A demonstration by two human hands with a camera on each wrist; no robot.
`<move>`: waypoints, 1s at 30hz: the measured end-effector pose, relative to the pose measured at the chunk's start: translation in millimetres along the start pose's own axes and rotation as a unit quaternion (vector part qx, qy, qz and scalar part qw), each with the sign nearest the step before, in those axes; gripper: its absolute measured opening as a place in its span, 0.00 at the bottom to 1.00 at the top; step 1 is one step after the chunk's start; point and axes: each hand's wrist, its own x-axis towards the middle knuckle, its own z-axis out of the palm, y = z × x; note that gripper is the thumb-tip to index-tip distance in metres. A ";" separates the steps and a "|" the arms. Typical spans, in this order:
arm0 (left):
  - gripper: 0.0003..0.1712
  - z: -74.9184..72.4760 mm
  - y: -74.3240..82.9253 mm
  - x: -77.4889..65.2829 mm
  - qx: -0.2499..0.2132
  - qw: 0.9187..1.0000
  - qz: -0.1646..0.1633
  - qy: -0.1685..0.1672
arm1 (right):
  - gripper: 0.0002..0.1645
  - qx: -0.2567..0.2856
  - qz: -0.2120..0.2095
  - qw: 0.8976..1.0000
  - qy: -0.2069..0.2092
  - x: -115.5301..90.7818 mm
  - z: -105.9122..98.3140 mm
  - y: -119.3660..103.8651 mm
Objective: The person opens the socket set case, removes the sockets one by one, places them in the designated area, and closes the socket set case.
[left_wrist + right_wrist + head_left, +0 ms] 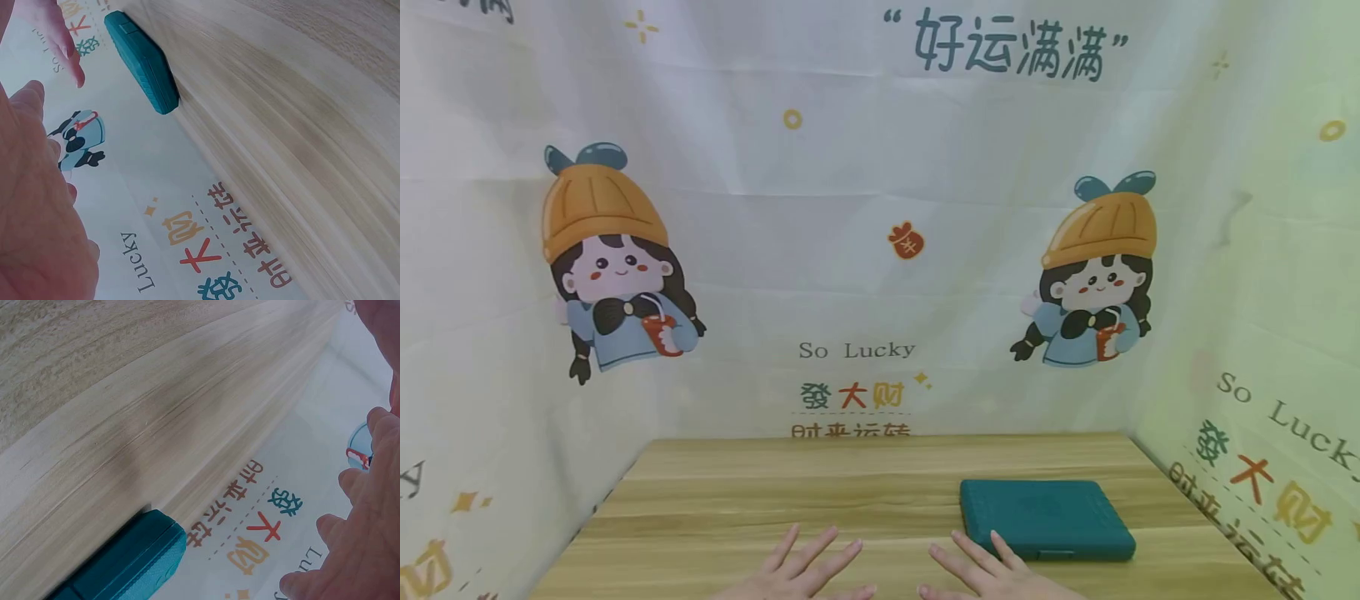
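A teal, flat rectangular case (1047, 518) with a latch on its front edge lies closed on the right side of the wooden table. My left hand (801, 571) is over the table's front, fingers spread and straight, holding nothing. To its right, my right hand (992, 571) also has its fingers spread; in the head view its fingertips come close to the case's front left corner. Whether they touch cannot be told there. In the right wrist view the case (125, 565) sits at the lower left, apart from the hand (362, 506). The left wrist view shows the case (144, 62) at the top.
The wood-grain table (760, 492) fills the lower part of the head view. Behind it hangs a pale printed cloth (850, 275) with cartoon figures and lettering, which also runs along the left and right sides.
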 end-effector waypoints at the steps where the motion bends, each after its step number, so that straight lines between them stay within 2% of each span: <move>1: 0.39 -0.5 0.0 -0.3 -0.002 1.000 0.002 -0.001 | 0.42 -0.002 0.000 1.000 0.000 0.3 0.1 -0.1; 10: 0.40 -6.7 -0.7 -0.4 0.017 1.000 0.004 -0.011 | 0.42 -0.019 -0.004 1.000 0.004 1.7 0.4 1.0; 13: 0.40 -7.2 -0.3 -1.1 0.007 1.000 0.003 -0.018 | 0.40 -0.014 0.001 1.000 -0.004 1.7 1.1 2.5; 18: 0.37 -2.1 5.2 3.5 -0.019 0.999 -0.020 -0.040 | 0.37 -0.008 0.037 0.999 -0.032 -1.7 2.3 12.1; 21: 0.33 1.8 6.8 15.7 -0.086 0.992 -0.059 -0.077 | 0.38 0.014 0.074 0.996 -0.039 -8.8 0.2 22.4; 23: 0.33 4.3 5.1 27.4 -0.156 0.979 -0.087 -0.097 | 0.40 0.036 0.103 0.993 -0.035 -14.9 -2.7 29.4; 25: 0.34 8.6 3.3 39.1 -0.244 0.957 -0.121 -0.102 | 0.41 0.055 0.131 0.990 -0.025 -21.3 -5.8 35.5; 27: 0.35 14.0 3.7 50.0 -0.321 0.929 -0.158 -0.097 | 0.41 0.078 0.172 0.982 -0.018 -27.4 -8.4 40.8; 29: 0.36 21.3 6.2 60.7 -0.382 0.898 -0.200 -0.089 | 0.39 0.104 0.220 0.970 -0.013 -33.5 -10.4 46.1; 30: 0.36 24.2 8.6 65.9 -0.415 0.875 -0.230 -0.092 | 0.38 0.117 0.242 0.963 -0.008 -37.1 -10.8 49.1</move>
